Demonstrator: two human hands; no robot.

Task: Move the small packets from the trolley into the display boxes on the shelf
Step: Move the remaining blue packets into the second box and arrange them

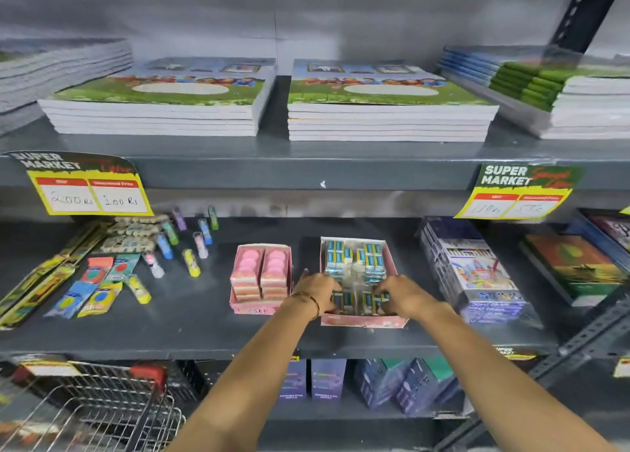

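Seen from the head camera, I have both hands down in the display box (363,320) on the middle shelf (191,335), settling blue-and-white small packets (370,259) into its near end. My left hand (315,289) lies palm-down at the box's left wall, fingers curled over a packet at the near-left corner and apparently closed on it; a thin bangle (312,303) rides the wrist. My right hand (400,293) mirrors it from the other side, fingers bent inward and pinching a packet (376,298) just ahead of the knuckles, though motion blur between the two hands hides exactly how many packets each holds. Both forearms reach up and forward from below, nearly straight, converging on the box. Beyond the fingertips the box is already packed with upright packets. Just left of my left hand stands a second pink box (260,306) of round pink erasers; well below my left elbow sits the wire trolley (102,414), its contents too blurred to read. I judge the packets light, stiff-cornered and slick in their wrappers, so they are best gripped across the narrow sides with thumb and fingertips and slid in edgewise, since a loose hold could let them fan out or topple their neighbours.
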